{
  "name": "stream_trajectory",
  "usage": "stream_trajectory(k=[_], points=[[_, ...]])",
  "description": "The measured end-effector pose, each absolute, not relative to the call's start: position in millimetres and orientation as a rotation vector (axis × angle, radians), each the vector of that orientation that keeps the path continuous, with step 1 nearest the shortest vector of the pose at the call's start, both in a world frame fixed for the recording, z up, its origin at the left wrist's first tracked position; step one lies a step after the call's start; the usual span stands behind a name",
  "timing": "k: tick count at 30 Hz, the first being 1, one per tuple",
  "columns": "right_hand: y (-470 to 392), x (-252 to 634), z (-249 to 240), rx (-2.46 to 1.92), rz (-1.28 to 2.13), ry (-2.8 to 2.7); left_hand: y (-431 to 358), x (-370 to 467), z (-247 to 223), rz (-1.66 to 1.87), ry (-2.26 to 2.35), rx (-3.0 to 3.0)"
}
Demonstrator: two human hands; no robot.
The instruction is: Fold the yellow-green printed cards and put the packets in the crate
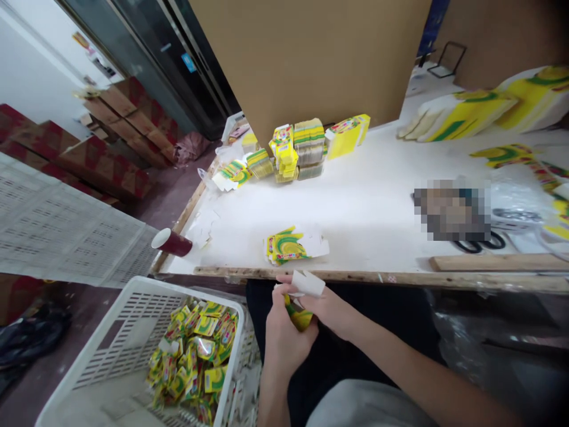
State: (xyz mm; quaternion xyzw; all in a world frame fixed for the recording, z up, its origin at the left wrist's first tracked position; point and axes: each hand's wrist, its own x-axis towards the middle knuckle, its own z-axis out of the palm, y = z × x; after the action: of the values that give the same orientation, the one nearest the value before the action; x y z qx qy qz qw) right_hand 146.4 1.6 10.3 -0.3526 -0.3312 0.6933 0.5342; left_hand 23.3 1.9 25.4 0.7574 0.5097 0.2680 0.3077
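Observation:
Just in front of the table's edge, over my lap, my left hand [288, 338] is closed around a small yellow and green carton [300, 318]. My right hand [326, 308] grips the same carton from the other side, close to its white end flaps. The carton's lower part is hidden by my fingers. Beyond my hands, a small pile of flat yellow and green cartons [287, 246] lies on the white tabletop [355, 201], white flaps pointing right.
A white plastic basket [137, 284] holding many yellow cartons stands at my left. A dark red cup [172, 242] lies tipped at the table corner. Stacked carton blanks [309, 142] stand by a large cardboard panel [320, 53]. Black-handled scissors [482, 242] and a wooden strip [498, 263] lie right.

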Motion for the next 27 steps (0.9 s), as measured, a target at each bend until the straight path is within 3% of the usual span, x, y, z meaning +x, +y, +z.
stream_trajectory(k=[8,14,27], points=[[-3.6,150.2,11.2,-0.950,1.134,-1.542,14.9,18.1,10.3,0.812,1.318,1.843],[8.5,150.0,-2.8,-1.054,0.931,-1.333,21.7,11.9,4.0,0.924,1.610,2.100],[10.4,194.6,26.3,-1.042,0.929,-2.061,15.4,-3.1,20.1,0.761,1.490,2.276]])
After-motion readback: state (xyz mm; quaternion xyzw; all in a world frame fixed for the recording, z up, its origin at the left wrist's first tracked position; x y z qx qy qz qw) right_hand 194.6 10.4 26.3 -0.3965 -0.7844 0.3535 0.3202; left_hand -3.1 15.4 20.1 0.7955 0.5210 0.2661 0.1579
